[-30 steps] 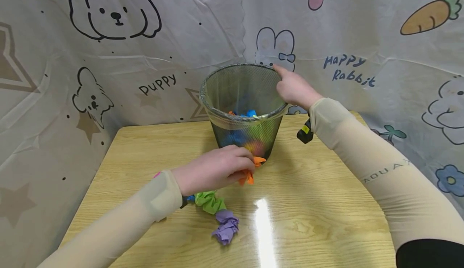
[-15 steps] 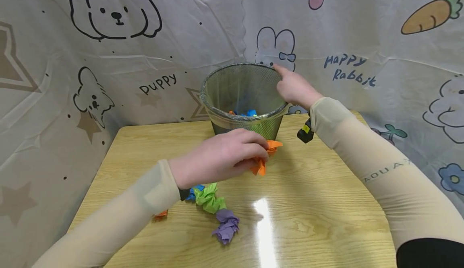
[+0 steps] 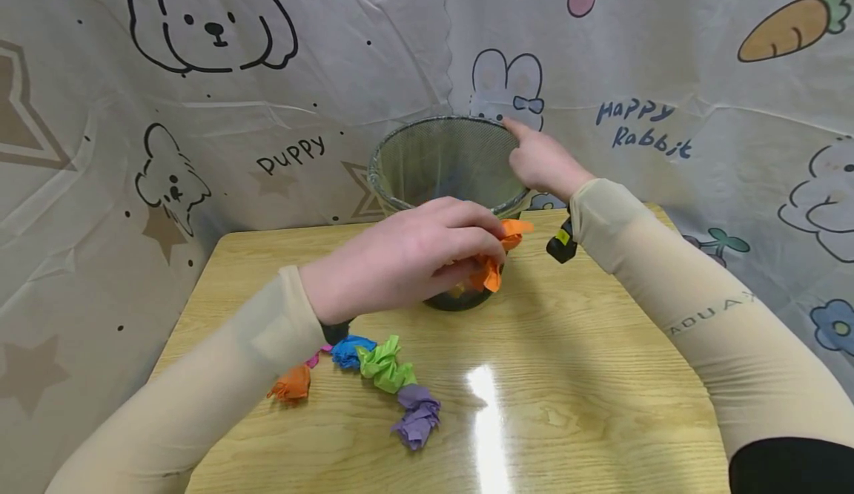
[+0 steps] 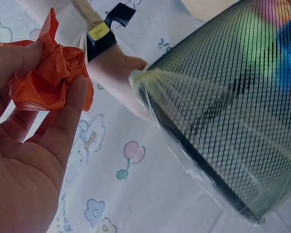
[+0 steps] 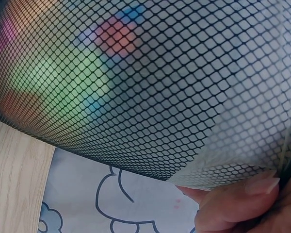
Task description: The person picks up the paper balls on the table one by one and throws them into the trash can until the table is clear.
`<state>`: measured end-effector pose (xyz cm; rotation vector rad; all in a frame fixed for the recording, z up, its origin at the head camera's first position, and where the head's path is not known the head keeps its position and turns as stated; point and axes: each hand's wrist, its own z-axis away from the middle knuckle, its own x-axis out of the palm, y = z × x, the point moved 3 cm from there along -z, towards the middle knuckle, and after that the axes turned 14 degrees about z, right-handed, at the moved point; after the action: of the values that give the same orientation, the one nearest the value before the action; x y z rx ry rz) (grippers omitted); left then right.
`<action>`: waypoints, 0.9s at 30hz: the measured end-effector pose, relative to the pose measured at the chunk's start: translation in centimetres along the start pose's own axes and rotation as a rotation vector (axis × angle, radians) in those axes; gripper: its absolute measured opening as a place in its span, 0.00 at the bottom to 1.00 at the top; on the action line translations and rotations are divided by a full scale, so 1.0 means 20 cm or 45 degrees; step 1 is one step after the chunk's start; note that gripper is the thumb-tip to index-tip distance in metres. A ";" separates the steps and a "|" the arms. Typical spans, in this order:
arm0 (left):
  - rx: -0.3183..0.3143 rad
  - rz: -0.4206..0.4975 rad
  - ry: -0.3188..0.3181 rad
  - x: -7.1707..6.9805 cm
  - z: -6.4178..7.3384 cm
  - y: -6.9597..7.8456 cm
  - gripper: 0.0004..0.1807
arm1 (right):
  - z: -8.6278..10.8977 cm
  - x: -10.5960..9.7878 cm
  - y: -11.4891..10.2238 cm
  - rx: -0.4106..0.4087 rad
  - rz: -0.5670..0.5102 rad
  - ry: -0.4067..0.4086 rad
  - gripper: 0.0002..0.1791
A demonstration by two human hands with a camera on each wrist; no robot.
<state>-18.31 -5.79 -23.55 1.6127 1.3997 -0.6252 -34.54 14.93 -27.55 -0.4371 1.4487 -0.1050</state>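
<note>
My left hand [image 3: 407,257] pinches an orange crumpled paper ball [image 4: 53,77] between thumb and fingers. It is in front of the black mesh wastebasket [image 3: 460,305], just below the near rim. The basket stands upright at the back of the table, with a clear bag folded over its rim. My right hand [image 3: 543,160] holds the right side of that rim, its index finger lying along it. In the right wrist view, fingertips [image 5: 237,204] press at the bag's edge. Blurred colourful paper balls [image 5: 63,77] show through the mesh.
On the wooden table [image 3: 587,375] lie a purple paper ball [image 3: 416,416], a green one [image 3: 385,365], a blue one [image 3: 351,351] and an orange one [image 3: 291,385]. Part of a pink one [image 3: 313,360] shows beside my left sleeve. A printed curtain [image 3: 280,101] hangs behind.
The left hand has risen and moved rightward with the orange paper ball, up towards the wastebasket's rim. More paper on the table has come into view. The right hand has stayed at the rim.
</note>
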 end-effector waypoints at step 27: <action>-0.534 0.000 0.103 -0.24 0.02 -0.43 0.11 | -0.01 0.00 0.01 0.008 -0.021 0.006 0.38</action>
<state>-27.69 -8.77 -22.19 1.3126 1.4743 -0.2432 -34.71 15.05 -27.68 -0.4438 1.4492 -0.1235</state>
